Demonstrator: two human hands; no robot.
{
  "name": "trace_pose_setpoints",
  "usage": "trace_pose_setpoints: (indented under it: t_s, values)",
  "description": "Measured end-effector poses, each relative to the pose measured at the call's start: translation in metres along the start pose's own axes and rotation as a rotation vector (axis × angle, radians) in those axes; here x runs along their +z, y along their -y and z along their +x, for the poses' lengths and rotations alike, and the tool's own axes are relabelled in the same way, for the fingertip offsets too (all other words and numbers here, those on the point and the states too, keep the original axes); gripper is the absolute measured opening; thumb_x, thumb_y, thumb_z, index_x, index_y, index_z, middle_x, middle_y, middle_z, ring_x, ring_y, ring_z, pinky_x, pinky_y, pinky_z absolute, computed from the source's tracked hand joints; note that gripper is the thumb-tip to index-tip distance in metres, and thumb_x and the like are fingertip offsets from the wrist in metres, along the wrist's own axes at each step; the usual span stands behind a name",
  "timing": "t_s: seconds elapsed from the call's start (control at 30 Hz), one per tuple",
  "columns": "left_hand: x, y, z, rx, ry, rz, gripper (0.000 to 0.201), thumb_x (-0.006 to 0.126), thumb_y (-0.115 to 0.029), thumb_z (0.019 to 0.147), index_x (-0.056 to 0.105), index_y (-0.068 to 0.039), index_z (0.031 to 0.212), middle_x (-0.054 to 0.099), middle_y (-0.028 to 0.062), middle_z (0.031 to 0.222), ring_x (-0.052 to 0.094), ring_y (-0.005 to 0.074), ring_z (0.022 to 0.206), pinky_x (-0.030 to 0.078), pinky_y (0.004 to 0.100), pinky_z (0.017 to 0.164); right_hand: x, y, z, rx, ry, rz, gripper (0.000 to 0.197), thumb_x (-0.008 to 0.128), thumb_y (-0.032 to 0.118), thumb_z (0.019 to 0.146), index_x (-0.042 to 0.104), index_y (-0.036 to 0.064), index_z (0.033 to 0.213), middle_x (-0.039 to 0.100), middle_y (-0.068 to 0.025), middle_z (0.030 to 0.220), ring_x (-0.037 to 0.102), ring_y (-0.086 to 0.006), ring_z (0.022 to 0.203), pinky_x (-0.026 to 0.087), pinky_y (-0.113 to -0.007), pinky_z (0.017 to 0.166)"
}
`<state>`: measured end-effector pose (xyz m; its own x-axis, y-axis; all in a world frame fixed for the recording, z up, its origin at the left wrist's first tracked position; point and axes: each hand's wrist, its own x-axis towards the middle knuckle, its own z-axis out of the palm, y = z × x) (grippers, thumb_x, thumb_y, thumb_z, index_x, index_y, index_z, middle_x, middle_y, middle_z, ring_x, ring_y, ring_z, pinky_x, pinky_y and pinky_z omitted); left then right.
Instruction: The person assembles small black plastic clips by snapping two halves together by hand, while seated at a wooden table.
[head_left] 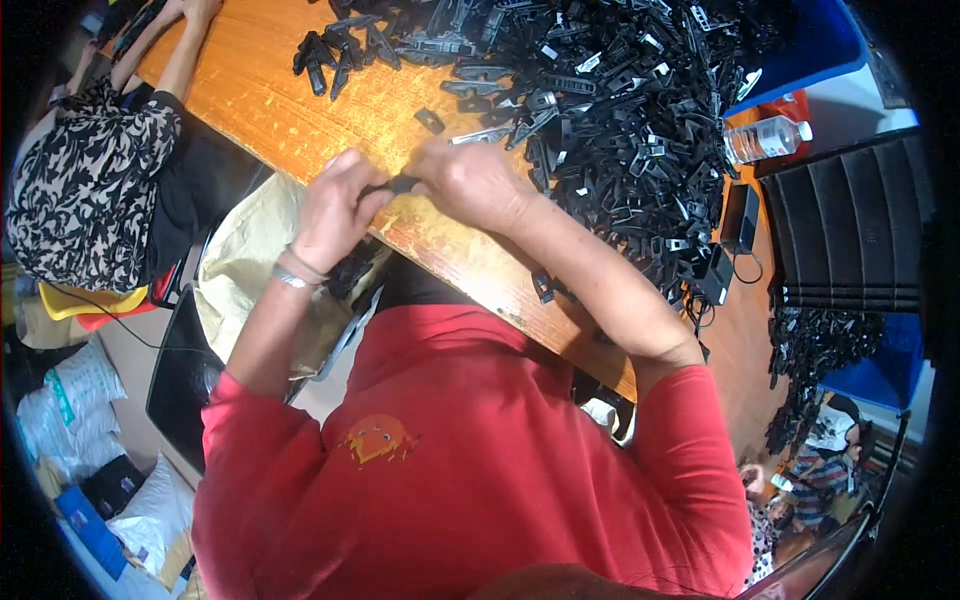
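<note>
Above the table's near edge, a small black plastic piece [401, 184] sits between my two hands. My left hand [338, 205] has its thumb and fingers closed on the piece's left end. On its other end, my right hand [468, 182] is also closed, with fingers curled and slightly blurred. Most of the piece is covered by fingers, so its exact kind cannot be made out. A loose black part [430, 121] lies on the wood just beyond my hands. To the right of it spreads a large heap of black plastic clip-like parts [610, 130].
The worn wooden table [270, 75] slants across the view. A blue bin [850, 45], a plastic bottle [765, 140] and a black box with a cable [740, 218] stand at the right. A pale sack [240, 270] hangs below the left edge. Another person [95, 190] works at far left.
</note>
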<state>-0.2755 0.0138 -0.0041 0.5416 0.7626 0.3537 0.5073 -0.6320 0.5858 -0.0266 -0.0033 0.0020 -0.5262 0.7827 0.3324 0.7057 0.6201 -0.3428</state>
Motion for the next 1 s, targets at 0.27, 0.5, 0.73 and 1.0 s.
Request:
trace_pose_setpoints:
  t_s: [0.27,0.5,0.73,1.0]
  values:
    - [-0.098,0.034,-0.019,-0.305,0.243,-0.026,0.025,0.077,-0.003,0.092,0.078,-0.002,0.117,0.077,0.0151,0.107,0.075,0.0282,0.097,0.058,0.0394,0.089,-0.01,-0.004,0.009,0.299,-0.179,-0.066,0.018,0.08,0.026,0.093,0.08,0.0079,0.097,0.074,-0.0132,0.093,0.077,-0.0365,0.081,0.062,-0.047,0.069]
    - [-0.021,0.008,0.044,-0.208,0.001,-0.061,0.018,0.076,-0.015,0.096,0.078,-0.006,0.112,0.078,0.0145,0.1,0.077,0.0313,0.095,0.06,0.0407,0.084,0.005,-0.015,0.039,0.426,0.12,-0.373,0.019,0.075,0.028,0.095,0.081,0.0151,0.108,0.074,-0.016,0.112,0.077,-0.0387,0.089,0.062,-0.051,0.076]
    - [0.047,-0.019,0.071,-0.007,-0.035,-0.136,0.018,0.077,-0.01,0.096,0.077,-0.002,0.112,0.075,0.0157,0.103,0.075,0.0315,0.092,0.06,0.04,0.083,-0.072,-0.037,-0.014,0.456,-0.346,-0.019,0.028,0.064,0.016,0.099,0.075,0.007,0.123,0.075,-0.024,0.113,0.075,-0.0445,0.097,0.06,-0.052,0.089]
    - [0.079,-0.037,0.092,0.083,0.025,0.042,0.027,0.079,-0.013,0.09,0.076,-0.006,0.116,0.071,0.0173,0.112,0.066,0.0394,0.11,0.054,0.0492,0.098,-0.071,-0.027,-0.06,0.523,-0.013,-0.071,0.019,0.063,0.015,0.102,0.072,0.0036,0.114,0.075,-0.0256,0.106,0.074,-0.0467,0.095,0.059,-0.054,0.084]
